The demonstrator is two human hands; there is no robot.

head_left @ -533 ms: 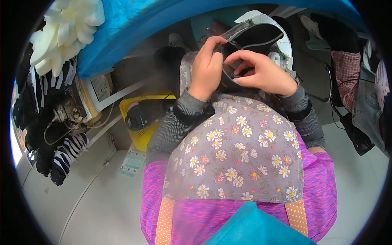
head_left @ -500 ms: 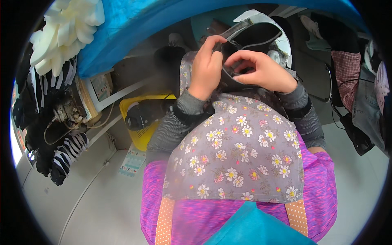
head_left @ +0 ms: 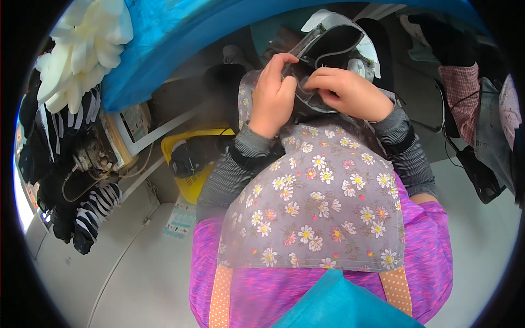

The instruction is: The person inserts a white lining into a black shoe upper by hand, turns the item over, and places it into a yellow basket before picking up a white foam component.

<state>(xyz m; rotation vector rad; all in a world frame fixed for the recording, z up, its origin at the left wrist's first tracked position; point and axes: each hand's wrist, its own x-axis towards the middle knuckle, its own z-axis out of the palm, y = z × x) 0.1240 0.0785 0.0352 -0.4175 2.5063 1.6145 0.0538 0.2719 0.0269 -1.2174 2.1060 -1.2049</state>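
Observation:
Above my lap lies a grey-and-white piece that looks like a shoe upper (head_left: 365, 48), its dark lining facing up and its opening curved. My left hand (head_left: 273, 97) pinches the near left edge of it between thumb and forefinger. Over the dark inside, my right hand (head_left: 353, 94) has its fingers drawn together in a pinch; what sits between those fingertips is hidden. A grey flowered apron (head_left: 311, 208) covers my lap beneath the work.
A blue-covered table edge (head_left: 164, 49) arches across the far side, with white foam pieces (head_left: 87, 49) at its left. Black items with white strips (head_left: 98, 210) hang at left near a machine. A yellow basket (head_left: 191, 188) holds something dark. Another person's plaid garment (head_left: 460, 98) shows at right.
My right fingers, curled apart before, have closed into a pinch and moved slightly left. The upper has shifted a little left and up with my hands, and the view has moved slightly.

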